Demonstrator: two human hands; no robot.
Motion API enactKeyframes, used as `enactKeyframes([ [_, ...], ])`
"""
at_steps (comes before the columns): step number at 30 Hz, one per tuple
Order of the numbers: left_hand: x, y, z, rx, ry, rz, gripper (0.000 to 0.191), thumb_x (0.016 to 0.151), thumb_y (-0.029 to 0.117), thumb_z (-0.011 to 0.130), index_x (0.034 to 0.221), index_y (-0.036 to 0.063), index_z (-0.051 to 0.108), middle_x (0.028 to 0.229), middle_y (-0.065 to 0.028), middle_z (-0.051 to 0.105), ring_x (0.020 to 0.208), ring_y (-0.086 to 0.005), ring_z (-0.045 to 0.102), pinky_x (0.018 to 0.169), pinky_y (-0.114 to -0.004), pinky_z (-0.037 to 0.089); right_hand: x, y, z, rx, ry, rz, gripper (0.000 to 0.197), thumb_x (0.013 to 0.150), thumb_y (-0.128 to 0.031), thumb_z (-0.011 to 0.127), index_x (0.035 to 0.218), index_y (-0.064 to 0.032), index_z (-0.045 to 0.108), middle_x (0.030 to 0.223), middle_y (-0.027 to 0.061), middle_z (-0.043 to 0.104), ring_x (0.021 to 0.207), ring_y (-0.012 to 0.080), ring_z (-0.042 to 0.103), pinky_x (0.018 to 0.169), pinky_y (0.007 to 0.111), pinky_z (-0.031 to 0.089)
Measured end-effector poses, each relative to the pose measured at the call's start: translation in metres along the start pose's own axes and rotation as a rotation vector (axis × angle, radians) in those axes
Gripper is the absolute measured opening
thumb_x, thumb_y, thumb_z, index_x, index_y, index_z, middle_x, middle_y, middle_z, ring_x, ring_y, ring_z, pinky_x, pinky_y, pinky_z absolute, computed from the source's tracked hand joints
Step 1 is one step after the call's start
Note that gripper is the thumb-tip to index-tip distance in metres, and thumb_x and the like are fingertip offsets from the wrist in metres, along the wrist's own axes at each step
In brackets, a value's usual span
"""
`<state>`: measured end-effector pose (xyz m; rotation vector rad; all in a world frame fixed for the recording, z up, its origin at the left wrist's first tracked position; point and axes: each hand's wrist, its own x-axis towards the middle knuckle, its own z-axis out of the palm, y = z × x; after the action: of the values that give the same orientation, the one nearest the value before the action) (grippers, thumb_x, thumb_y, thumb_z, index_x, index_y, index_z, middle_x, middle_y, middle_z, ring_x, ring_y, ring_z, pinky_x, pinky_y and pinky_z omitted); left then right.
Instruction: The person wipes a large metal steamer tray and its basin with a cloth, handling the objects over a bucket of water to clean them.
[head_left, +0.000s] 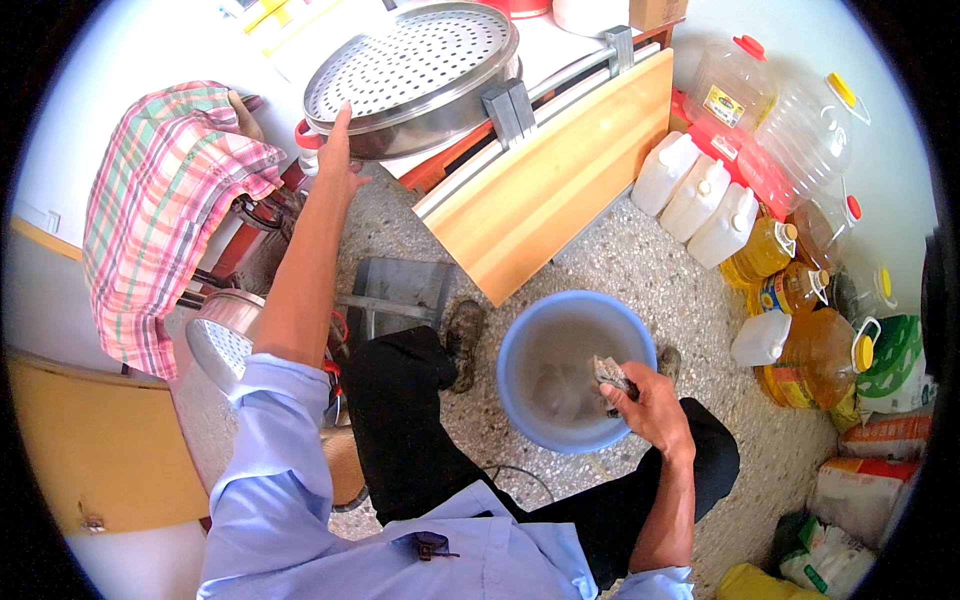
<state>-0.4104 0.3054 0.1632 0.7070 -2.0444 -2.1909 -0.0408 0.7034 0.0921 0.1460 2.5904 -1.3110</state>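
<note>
My left hand (341, 161) is raised at the near left side of a round stainless-steel steamer tier (420, 67) with a perforated bottom. One fingertip meets its rim beside a red handle (306, 136), and the thumb stands apart. Whether the hand grips the metal is hidden. Down at the right, my right hand (652, 405) pinches a wet, grey, crumpled cloth (606, 369) over a blue plastic basin (517, 420). Cloudy grey-brown water (555, 360) stands in the basin, which sits on the floor between my feet.
A wooden board (570, 172) hangs folded along the table edge. Plastic jugs (694, 187) and oil bottles (810, 352) line the right wall. At left are a checked cloth (165, 217) over an object and another perforated steamer piece (221, 345). A grey dustpan (397, 292) lies ahead.
</note>
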Motion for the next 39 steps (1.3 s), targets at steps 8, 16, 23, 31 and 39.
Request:
enactKeyframes([
  [8,0.034,0.007,-0.005,-0.017,-0.033,-0.042,0.088,0.079,0.054,0.069,0.148,0.0094,0.037,0.154,-0.0197,0.036,0.136,-0.0460,0.036,0.107,-0.067,0.032,0.002,-0.004,0.002,-0.030,-0.037,0.028,0.031,0.087,-0.023,0.076,0.108,-0.0016,0.066,0.086,0.0190,0.064,0.071,0.0324,0.061,0.066,0.041,0.049],
  [16,0.020,0.025,-0.035,-0.047,0.016,-0.048,0.075,0.079,0.045,0.063,0.142,0.0076,0.043,0.142,-0.0210,0.045,0.128,-0.0450,0.046,0.100,-0.065,0.040,0.002,0.007,0.009,0.036,-0.012,-0.024,0.032,0.086,-0.022,0.077,0.108,-0.0020,0.066,0.086,0.0187,0.064,0.070,0.0320,0.062,0.066,0.041,0.050],
  [23,0.019,0.011,-0.056,-0.107,-0.064,-0.080,0.098,0.079,0.051,0.069,0.155,0.0121,0.022,0.154,-0.0276,0.026,0.133,-0.0522,0.037,0.102,-0.067,0.039,0.005,0.006,0.010,0.001,-0.031,-0.011,0.033,0.086,-0.024,0.077,0.108,-0.0008,0.066,0.085,0.0186,0.064,0.070,0.0315,0.063,0.065,0.041,0.050],
  [31,0.016,0.006,-0.061,-0.233,-0.144,-0.087,0.104,0.075,0.042,0.071,0.156,0.0085,0.015,0.157,-0.0273,0.020,0.139,-0.0545,0.029,0.106,-0.071,0.033,0.004,-0.003,0.007,-0.029,-0.039,0.001,0.032,0.087,-0.023,0.076,0.107,-0.0001,0.066,0.089,0.0207,0.066,0.076,0.0359,0.064,0.069,0.042,0.051],
  [39,-0.029,-0.005,-0.082,-0.433,-0.132,-0.017,0.093,0.077,0.039,0.068,0.149,0.0009,0.024,0.147,-0.0229,0.035,0.135,-0.0510,0.037,0.106,-0.071,0.034,0.002,-0.002,0.007,-0.016,-0.041,0.003,0.033,0.088,-0.024,0.075,0.108,0.0013,0.066,0.097,0.0248,0.067,0.083,0.0377,0.066,0.075,0.042,0.052],
])
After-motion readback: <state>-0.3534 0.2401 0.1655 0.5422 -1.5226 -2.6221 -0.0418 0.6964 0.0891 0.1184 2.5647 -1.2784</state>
